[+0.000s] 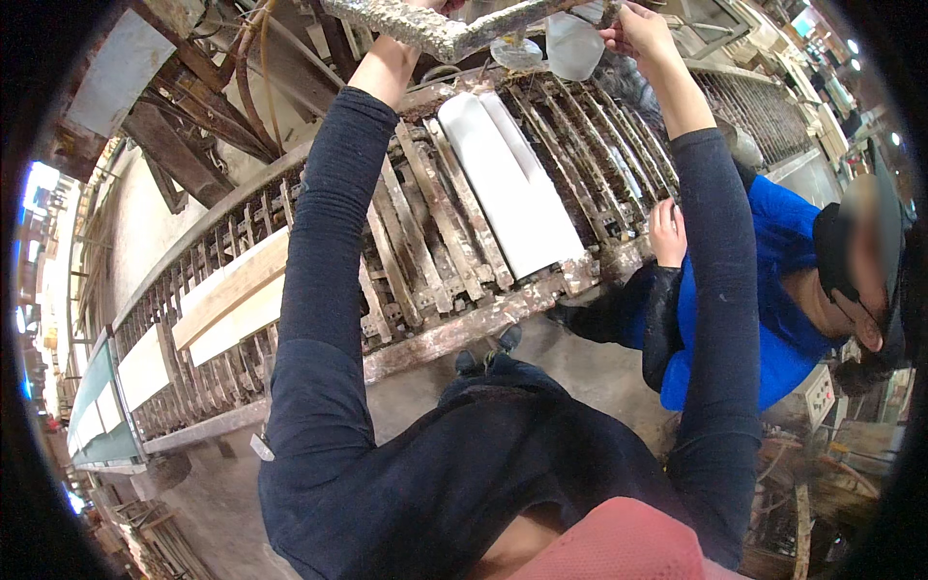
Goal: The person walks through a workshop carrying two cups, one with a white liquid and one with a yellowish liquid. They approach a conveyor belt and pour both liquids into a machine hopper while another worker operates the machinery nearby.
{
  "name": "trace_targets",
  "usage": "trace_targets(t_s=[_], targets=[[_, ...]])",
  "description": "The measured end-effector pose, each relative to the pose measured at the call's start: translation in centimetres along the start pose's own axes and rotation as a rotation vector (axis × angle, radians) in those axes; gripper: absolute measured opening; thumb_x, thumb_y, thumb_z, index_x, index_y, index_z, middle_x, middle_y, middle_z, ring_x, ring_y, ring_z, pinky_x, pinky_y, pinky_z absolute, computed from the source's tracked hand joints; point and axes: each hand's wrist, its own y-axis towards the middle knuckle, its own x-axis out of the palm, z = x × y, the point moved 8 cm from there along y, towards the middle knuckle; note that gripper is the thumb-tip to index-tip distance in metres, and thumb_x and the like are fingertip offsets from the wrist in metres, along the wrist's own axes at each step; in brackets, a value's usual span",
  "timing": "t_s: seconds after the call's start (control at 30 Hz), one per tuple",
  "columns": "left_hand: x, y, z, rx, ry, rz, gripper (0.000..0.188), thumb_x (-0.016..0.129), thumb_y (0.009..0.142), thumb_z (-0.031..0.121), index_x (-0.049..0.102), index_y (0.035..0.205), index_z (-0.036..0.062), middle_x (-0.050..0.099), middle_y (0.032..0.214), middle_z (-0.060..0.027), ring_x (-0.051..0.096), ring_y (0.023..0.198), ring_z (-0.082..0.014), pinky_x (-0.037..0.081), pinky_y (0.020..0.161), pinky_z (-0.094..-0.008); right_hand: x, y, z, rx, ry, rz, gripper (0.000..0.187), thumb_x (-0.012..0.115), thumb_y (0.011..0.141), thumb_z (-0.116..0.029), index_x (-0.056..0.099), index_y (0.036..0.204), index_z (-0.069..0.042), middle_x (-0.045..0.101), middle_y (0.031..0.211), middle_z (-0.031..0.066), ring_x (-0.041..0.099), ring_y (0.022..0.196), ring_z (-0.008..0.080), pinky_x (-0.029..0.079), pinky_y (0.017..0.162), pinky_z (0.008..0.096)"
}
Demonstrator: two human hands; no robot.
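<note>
Both my arms, in dark sleeves, reach up to a thick, crusted metal bar (pixel 440 34) at the top edge. My left hand (pixel 432 4) is mostly cut off there and lies behind the bar, so its fingers are hidden. Beside the bar's right end, my right hand (pixel 640 31) has its fingers bent and closed; what they grip is too small to tell. Next to those fingers hangs a cloudy, translucent plastic container (pixel 575 48), with a smaller clear cup-like piece (pixel 516 52) to its left. Below them, a white moulded strip (pixel 517 198) lies across a slatted conveyor (pixel 425 208).
Pale wooden boards (pixel 232 302) lie on the conveyor at left, before a greenish panel (pixel 97 411). A co-worker in blue (pixel 735 300) stands close by my right arm, one hand (pixel 667 233) by the conveyor edge. Rusty machine beams (pixel 174 145) stand at upper left.
</note>
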Motion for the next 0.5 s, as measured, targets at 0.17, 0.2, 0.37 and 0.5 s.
trace_targets(t_s=[0.17,0.2,0.37,0.5], targets=[[-0.2,-0.4,0.2,0.01,0.011,0.001,0.023,0.049,0.084,0.022,0.054,0.08,0.0004,0.055,0.064,-0.0097,0.057,0.052,-0.0207,0.045,0.043,-0.0315,0.8,-1.0,0.0,0.047,0.044,-0.053,0.022,0.041,0.086,-0.017,0.053,0.099,-0.003,0.052,0.058,0.0049,0.05,0.043,0.013,0.037,0.033,0.0248],[-0.1,-0.4,0.2,0.013,0.013,-0.004,0.023,0.048,0.084,0.022,0.054,0.08,0.0005,0.055,0.064,-0.0096,0.057,0.052,-0.0206,0.045,0.043,-0.0314,0.8,-1.1,-0.2,0.036,0.057,-0.056,0.022,0.041,0.086,-0.017,0.053,0.099,-0.004,0.051,0.058,0.005,0.05,0.043,0.013,0.036,0.032,0.0248],[-0.3,-0.7,0.3,0.02,0.014,-0.007,0.024,0.047,0.085,0.023,0.055,0.08,0.0011,0.055,0.064,-0.0092,0.057,0.053,-0.0203,0.045,0.044,-0.0307,1.0,-1.6,-0.5,0.049,0.071,-0.056,0.023,0.04,0.087,-0.017,0.053,0.101,-0.005,0.051,0.056,0.0044,0.05,0.043,0.013,0.035,0.031,0.0252],[-0.2,-0.7,0.3,0.022,0.01,-0.013,0.025,0.046,0.085,0.024,0.055,0.08,0.0016,0.055,0.064,-0.0088,0.056,0.053,-0.02,0.044,0.044,-0.0302,0.7,-1.2,-0.3,0.045,0.068,-0.047,0.025,0.04,0.087,-0.017,0.052,0.105,-0.005,0.051,0.057,0.0041,0.051,0.044,0.0125,0.036,0.032,0.0253]])
